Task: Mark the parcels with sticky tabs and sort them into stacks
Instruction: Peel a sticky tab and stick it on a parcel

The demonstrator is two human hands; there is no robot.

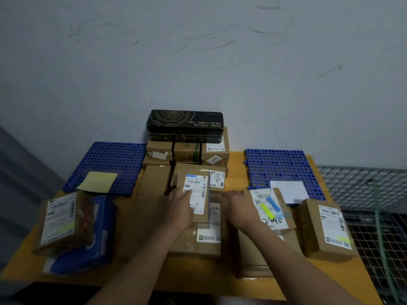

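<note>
Just in front of the black box (185,123), a small labelled parcel (196,194), judged light, stiff and best taken by its sides, is held at its left edge in the curled grip of the left hand (180,209), while that of the right hand (236,206) cannot be told.

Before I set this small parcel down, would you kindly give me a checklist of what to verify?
1. Left hand has a grip on the centre parcel: ok.
2. Centre parcel carries a coloured tab: not ok, none visible.
3. Right hand free: cannot tell, blurred.
4. Parcel marked 2490 tabbed: ok, yellow and blue.
5. Left blue mat has bare room beside the yellow note: ok.
</note>
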